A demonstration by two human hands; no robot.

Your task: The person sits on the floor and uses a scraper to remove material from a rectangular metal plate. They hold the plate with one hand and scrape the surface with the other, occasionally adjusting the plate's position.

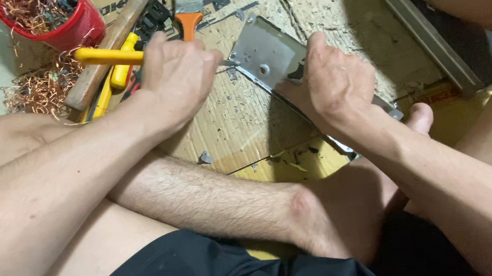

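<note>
Left hand (177, 76) fisted round yellow-handled screwdriver (107, 56), tip at metal plate (269, 57) edge. Right hand (333, 83) clamps plate's near end onto cardboard (236, 119). Hammer (110, 41), paintbrush (188, 11) crowd far side; open cardboard near shin.

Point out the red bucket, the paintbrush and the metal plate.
red bucket (75, 32): head view, on its front wall.
paintbrush (189, 21): head view, on its orange handle.
metal plate (265, 55): head view, on its bare flat face between the hands.
</note>
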